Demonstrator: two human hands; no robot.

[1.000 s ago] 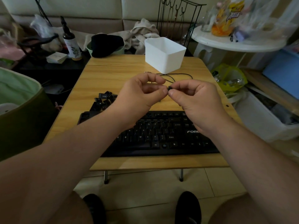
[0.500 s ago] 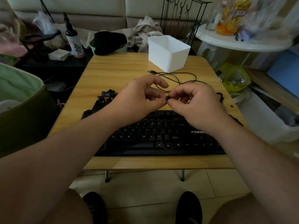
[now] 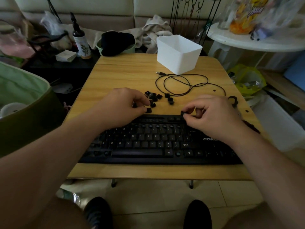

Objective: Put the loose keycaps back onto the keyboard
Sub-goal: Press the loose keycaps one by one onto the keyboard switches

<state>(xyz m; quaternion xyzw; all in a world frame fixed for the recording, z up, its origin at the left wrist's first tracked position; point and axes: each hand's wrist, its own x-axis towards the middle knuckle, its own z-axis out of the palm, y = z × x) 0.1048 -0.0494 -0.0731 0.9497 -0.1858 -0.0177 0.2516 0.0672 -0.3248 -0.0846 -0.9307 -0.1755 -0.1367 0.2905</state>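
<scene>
A single keycap (image 3: 183, 113) sits pinched between the thumb and forefinger of the right hand (image 3: 212, 118), just above the top row at the far edge of the keyboard (image 3: 148, 146), so seating it looks like a short push down and toward the person. The loose keycaps (image 3: 155, 100) lie just beyond the curled fingertips of the left hand (image 3: 123, 106), which touch the nearest ones, though whether they grip one cannot be told.

I'm sitting in a lived-in home, a living room by the look of it. A pale cushioned sofa (image 3: 99, 9) runs along the top of the frame, with crumpled clothes (image 3: 156, 28) heaped on it. My low wooden folding table (image 3: 125, 71) stands on a tiled floor (image 3: 148, 199). At upper right a white round side table (image 3: 247, 42) carries snack bags (image 3: 245, 15); at left sits a green fabric basket (image 3: 24, 96).
</scene>
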